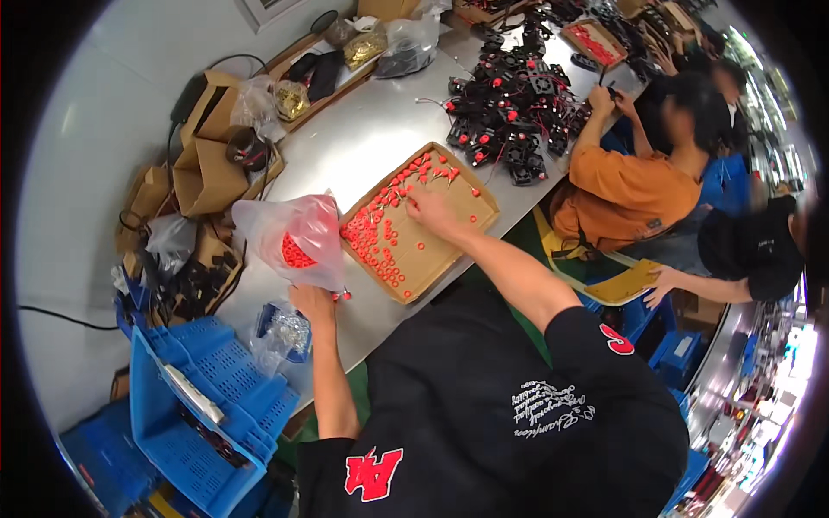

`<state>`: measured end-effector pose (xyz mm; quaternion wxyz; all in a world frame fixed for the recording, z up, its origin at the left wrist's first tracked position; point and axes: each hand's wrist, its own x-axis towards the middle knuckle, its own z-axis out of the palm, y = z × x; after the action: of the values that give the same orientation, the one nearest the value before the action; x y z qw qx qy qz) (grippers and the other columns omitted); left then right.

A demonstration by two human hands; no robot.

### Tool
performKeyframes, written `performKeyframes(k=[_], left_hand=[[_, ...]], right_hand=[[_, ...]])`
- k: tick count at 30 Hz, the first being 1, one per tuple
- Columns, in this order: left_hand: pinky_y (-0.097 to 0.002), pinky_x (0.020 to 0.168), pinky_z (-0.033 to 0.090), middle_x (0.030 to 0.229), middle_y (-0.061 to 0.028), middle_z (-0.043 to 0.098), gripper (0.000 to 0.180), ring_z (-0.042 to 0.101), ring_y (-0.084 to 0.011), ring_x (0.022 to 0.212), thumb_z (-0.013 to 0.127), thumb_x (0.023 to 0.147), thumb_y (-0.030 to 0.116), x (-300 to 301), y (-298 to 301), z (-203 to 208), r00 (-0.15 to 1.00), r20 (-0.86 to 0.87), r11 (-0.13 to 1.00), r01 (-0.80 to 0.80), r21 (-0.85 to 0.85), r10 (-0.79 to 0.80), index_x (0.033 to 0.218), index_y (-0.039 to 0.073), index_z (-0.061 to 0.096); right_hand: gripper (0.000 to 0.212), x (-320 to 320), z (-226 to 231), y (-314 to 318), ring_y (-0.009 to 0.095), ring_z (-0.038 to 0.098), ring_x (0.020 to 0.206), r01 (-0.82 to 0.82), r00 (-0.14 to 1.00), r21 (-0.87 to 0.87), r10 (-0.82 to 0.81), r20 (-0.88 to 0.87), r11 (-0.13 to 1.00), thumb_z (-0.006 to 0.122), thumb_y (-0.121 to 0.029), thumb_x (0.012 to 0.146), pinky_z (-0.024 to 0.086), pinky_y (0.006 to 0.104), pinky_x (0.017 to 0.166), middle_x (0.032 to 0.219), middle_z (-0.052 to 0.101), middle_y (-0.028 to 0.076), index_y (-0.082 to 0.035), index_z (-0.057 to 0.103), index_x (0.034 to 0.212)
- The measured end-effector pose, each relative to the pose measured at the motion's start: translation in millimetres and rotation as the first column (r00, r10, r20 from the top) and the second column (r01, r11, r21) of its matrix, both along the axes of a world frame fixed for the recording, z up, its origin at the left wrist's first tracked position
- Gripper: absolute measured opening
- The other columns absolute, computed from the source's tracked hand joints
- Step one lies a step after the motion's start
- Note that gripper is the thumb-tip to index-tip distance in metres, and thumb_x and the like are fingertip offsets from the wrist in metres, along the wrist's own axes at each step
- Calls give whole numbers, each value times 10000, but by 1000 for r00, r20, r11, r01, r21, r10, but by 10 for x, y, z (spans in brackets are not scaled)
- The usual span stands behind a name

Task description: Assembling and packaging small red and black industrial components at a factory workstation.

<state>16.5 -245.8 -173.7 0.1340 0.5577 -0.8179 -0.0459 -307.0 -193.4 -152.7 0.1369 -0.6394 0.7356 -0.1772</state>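
Inside tray [445,246] and bag [319,226] lie red parts [367,231]; left hand [312,302], right hand [430,213]: finger spread unclear.

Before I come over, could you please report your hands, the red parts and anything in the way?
Right hand at red parts in cardboard tray. Left hand at lower edge of plastic bag. Bag close to tray's left, possibly crowding it.

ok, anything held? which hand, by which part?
Left hand is at the near edge of the translucent plastic bag; grip unclear. Right hand is over the shallow brown cardboard tray; can't tell whether it holds anything.
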Motion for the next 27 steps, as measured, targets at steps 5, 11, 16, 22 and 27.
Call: performKeyframes(k=[5,11,16,22,27], left_hand=[[-436,812,417,1006,-212,505,310,508,-358,937,628,711,107,40,-45,102,972,207,991,-90,-98,109,963,-51,545],[-469,875,394,1001,-228,499,289,483,-393,975,572,751,25,257,162,566,995,-96,999,-6,-32,3,1015,-69,499],[-490,871,404,1043,-244,496,272,480,-397,1000,549,814,43,447,452,645,984,-176,997,28,-69,-40,1058,-66,495],[-506,945,352,1140,-253,468,352,439,-417,1094,569,855,163,370,610,510,971,-226,993,55,-108,-79,1125,-48,490],[-504,1021,265,1244,-233,404,510,359,-400,1204,579,869,284,378,726,435,976,-161,976,117,-186,-147,1242,-22,414]], right_hand=[[262,1165,210,115,290,634,703,149,766,12,-123,631,989,589,-246,839,500,394,643,802,646,148,-54,623,1015],[260,2301,-139,-173,287,637,734,-121,966,-308,183,183,944,578,-265,834,510,449,526,795,607,107,-105,588,1038],[220,2641,-287,-115,202,564,934,-263,954,-377,297,35,888,568,-222,817,468,340,836,928,565,38,-103,567,1002],[227,2647,-215,-137,206,523,1053,-302,951,-303,309,-27,904,513,-246,832,329,416,1023,1022,558,44,-117,560,1014],[189,2455,15,-52,225,550,1007,-245,952,-500,303,36,830,553,-231,808,388,416,948,976,573,39,-107,575,950]])
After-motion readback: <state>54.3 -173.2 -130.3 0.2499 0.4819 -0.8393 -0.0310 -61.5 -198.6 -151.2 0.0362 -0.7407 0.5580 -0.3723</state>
